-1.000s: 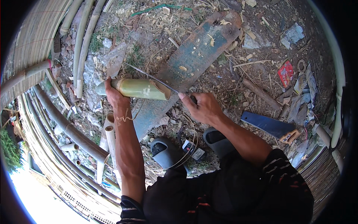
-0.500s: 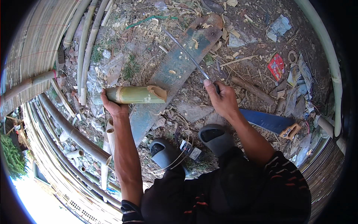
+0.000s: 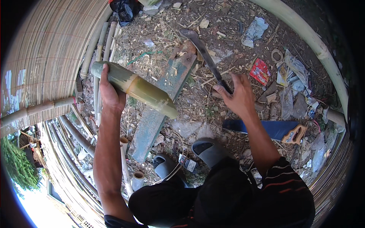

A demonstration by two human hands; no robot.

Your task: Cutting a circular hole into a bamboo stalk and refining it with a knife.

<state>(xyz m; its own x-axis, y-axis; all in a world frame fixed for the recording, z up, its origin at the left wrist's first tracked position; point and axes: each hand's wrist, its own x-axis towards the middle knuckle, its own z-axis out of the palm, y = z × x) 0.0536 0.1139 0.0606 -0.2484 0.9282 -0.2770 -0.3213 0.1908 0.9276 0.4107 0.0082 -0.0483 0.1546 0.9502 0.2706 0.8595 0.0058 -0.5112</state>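
Observation:
My left hand (image 3: pixel 110 91) is wrapped round a thick green bamboo section (image 3: pixel 148 95), raised over the ground and slanting down to the right. Its right end is cut to a slant, and a pale ring marks the node. My right hand (image 3: pixel 241 97) has its thumb and fingers spread apart round the dark handle of a machete (image 3: pixel 207 57) with a slightly hooked blade. The blade points away from me, its flat side up, past the far end of a worn green plank (image 3: pixel 148 127). The palm hides part of the handle.
A blue handsaw (image 3: pixel 262 127) lies beneath my right forearm. Bamboo poles (image 3: pixel 99 49) and a slatted mat (image 3: pixel 45 57) are at left. Wood chips, a red wrapper (image 3: pixel 259 71) and crumpled paper (image 3: pixel 254 32) litter the soil. A small boxed device (image 3: pixel 189 164) sits between my sandals.
My left hand has lifted and tilted the bamboo. My right fingers have loosened from round the machete handle, and the blade has turned flat side up. The view has shifted.

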